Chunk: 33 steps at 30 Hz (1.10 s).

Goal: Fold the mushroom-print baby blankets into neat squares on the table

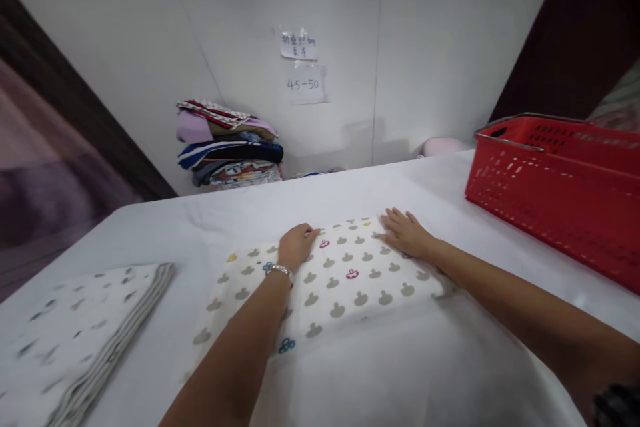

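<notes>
A folded white cloth with grey, red, yellow and blue prints (345, 280) lies flat on the white table (350, 193) in front of me. My left hand (296, 245), with a bracelet at the wrist, rests on its far edge with the fingers curled, pinching or pressing the fabric. My right hand (406, 232) lies flat, palm down, fingers spread, on the cloth's far right corner.
A stack of folded white patterned cloths (75, 333) sits at the near left. A red plastic basket (560, 193) stands on the right. A pile of colourful folded fabrics (227, 143) rests against the white back wall, under two paper notes (300, 67).
</notes>
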Tool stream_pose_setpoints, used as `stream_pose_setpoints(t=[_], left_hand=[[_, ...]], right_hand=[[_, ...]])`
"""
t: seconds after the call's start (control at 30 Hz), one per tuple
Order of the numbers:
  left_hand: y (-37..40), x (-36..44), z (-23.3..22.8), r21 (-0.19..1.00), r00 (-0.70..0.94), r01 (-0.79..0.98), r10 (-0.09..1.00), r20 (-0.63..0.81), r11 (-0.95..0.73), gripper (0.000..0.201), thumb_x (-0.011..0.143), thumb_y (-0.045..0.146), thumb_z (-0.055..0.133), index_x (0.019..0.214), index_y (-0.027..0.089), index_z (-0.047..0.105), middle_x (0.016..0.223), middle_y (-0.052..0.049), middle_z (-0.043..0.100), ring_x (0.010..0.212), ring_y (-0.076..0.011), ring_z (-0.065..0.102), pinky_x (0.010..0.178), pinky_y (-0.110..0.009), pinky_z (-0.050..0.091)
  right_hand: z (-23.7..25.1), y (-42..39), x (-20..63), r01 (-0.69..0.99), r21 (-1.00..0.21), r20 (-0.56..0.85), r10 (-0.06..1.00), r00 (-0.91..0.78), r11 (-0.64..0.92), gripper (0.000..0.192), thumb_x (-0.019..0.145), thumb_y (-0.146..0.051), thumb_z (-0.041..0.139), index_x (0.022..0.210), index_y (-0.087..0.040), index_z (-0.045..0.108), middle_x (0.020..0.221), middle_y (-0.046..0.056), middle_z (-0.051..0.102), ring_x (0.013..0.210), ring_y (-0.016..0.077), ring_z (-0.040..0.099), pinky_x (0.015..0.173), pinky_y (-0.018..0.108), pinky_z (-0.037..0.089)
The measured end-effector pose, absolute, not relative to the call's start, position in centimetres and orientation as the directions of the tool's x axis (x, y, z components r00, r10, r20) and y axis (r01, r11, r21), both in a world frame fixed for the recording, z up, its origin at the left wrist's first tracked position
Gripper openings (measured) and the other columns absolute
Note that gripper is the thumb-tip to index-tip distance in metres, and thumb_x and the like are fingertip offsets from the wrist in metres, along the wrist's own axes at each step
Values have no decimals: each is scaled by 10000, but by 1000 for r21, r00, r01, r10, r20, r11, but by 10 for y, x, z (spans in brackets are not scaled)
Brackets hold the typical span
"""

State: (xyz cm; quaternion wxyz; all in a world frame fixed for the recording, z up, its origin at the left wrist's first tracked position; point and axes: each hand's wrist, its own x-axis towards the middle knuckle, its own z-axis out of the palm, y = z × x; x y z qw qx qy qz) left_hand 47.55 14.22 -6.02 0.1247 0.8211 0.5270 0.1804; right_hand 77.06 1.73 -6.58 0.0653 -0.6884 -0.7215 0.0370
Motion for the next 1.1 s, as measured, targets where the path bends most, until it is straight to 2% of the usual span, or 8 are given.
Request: stream_pose_setpoints(t=[0.17,0.5,0.77,0.93,1.1], left_hand=[[140,477,-64,410,368,817,914,171,-405,311,868,480,463,876,235,653,921,-22,686,856,-177,591,740,-276,398],[139,477,-69,404,378,823,916,137,-400,352,877,503,451,920,216,650,945,-47,682,862,-179,591,732,-279,401],[136,473,-65,211,402,873,894,196,-439,431,917,501,340,895,188,636,915,-74,674,867,-198,587,770,-328,389],[136,424,-58,148,390,896,901,191,-419,417,918,465,356,892,158,638,936,-112,660,934,-233,571,866,-386,349],[124,364,-52,138,262,944,935,240,-300,348,922,389,369,946,152,623,1070,-137,615,1112,-256,477,982,-410,270]], right_hand=[[-80,13,751,992,-96,45,996,-74,78,644,911,-581,255,1428,-202,317,1523,86,201,1406,242,136,1127,482,126],[-100,16,763,997,-56,59,997,-56,59,680,872,-593,235,1429,-214,329,1521,38,202,1404,249,141,1132,473,157],[-104,20,766,997,-42,53,997,-56,59,705,863,-599,188,1436,-211,321,1519,30,204,1401,238,153,1133,466,168],[-103,20,765,998,-27,47,997,-59,60,738,855,-607,162,1441,-184,316,1517,41,202,1402,239,153,1128,473,174],[-104,21,767,996,-38,45,996,-79,80,758,842,-618,155,1426,-177,352,1508,63,238,1397,260,170,1120,489,191]])
